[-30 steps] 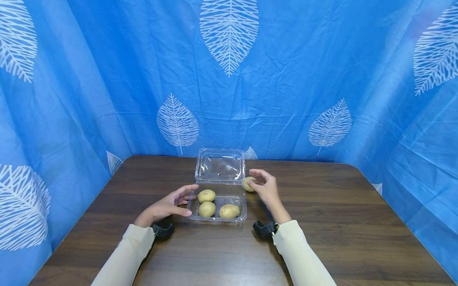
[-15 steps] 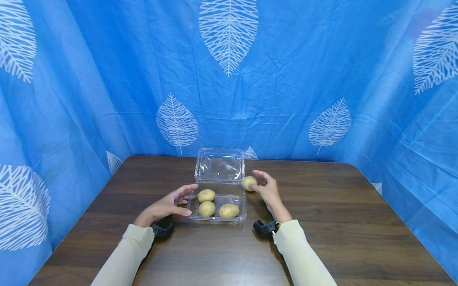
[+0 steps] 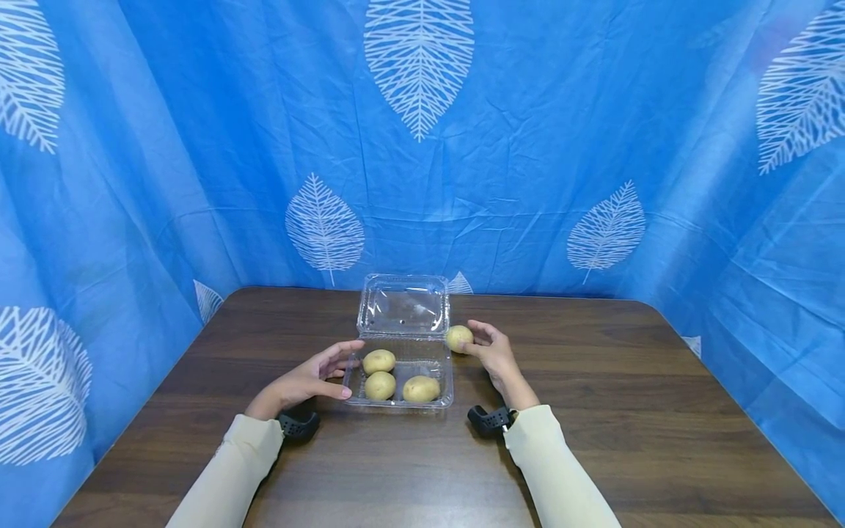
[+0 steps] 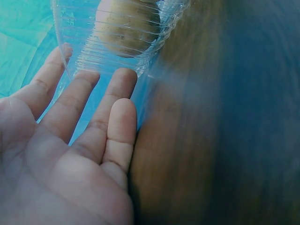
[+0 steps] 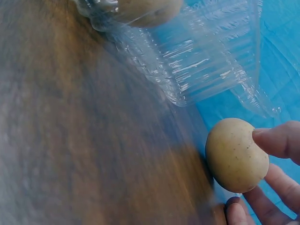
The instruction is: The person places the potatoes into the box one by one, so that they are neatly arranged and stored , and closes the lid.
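A clear plastic clamshell container (image 3: pixel 436 402) stands on the table with its lid (image 3: pixel 404 306) raised at the back. Inside are three potatoes: a back-left potato (image 3: pixel 379 361), a front-left potato (image 3: pixel 380 386) and a right potato (image 3: pixel 421 389). My left hand (image 3: pixel 300 381) rests against the container's left side, fingers extended, thumb at the front corner. Outside, by the back right corner, a fourth potato (image 3: pixel 459 339) lies on the table. My right hand (image 3: pixel 495 358) is beside it, thumb at its near side and fingers loosely spread around its right; in the right wrist view they do not grip it.
The dark wooden table (image 3: pixel 594 411) extends to both sides and in front of the container. A blue curtain with white leaf prints (image 3: pixel 528 147) hangs behind the table and at its sides. Black wrist straps (image 3: pixel 488 421) are on both wrists.
My right hand's fingers have loosened and shifted slightly right and nearer, so more of the potato outside the container shows. That potato stays put. My left hand and the container keep their places.
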Demonstrator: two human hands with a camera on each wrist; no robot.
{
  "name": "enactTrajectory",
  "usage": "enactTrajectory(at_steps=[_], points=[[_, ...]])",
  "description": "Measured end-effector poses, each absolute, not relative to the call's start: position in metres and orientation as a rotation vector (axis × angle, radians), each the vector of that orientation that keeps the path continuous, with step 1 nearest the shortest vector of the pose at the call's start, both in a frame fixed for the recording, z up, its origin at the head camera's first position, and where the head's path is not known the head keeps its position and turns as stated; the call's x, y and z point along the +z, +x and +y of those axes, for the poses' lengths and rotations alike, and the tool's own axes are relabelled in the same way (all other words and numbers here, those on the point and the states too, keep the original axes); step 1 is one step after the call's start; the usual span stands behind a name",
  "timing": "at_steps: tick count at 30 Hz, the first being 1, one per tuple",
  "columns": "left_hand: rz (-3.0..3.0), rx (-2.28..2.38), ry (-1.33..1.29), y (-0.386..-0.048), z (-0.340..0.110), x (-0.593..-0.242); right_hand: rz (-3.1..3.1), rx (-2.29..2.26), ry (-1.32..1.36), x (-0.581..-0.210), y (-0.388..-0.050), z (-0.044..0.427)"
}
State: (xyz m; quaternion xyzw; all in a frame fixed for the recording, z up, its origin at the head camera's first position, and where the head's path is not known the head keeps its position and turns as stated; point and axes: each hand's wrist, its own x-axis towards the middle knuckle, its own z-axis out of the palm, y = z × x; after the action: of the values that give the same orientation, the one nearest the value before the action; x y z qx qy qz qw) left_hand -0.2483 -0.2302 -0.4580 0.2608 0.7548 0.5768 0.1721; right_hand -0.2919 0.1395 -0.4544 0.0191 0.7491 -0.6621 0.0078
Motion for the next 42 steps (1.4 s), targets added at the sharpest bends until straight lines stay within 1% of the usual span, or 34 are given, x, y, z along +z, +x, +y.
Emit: enactTrajectory(at_steps=[18, 27, 34, 42], points=[[2.137, 1.648, 0.739, -0.2474, -0.2321, -0.4582, 2.434, -1.928, 0.044, -0.4515, -0.2912, 0.1356], [2.131, 1.649, 0.737, -0.2476, -0.2314, -0.4588, 2.492, -1.981, 0.028, -0.4534, -0.2854, 0.1357], [2.129, 1.65, 0.737, -0.2478, -0.2301, -0.4578, 2.452, -2.088, 0.074, -0.4566, -0.2897, 0.1375], [2.12, 1.653, 0.734, -0.2479, -0.2298, -0.4574, 2.414, -2.107, 0.112, -0.4543, -0.2904, 0.145]])
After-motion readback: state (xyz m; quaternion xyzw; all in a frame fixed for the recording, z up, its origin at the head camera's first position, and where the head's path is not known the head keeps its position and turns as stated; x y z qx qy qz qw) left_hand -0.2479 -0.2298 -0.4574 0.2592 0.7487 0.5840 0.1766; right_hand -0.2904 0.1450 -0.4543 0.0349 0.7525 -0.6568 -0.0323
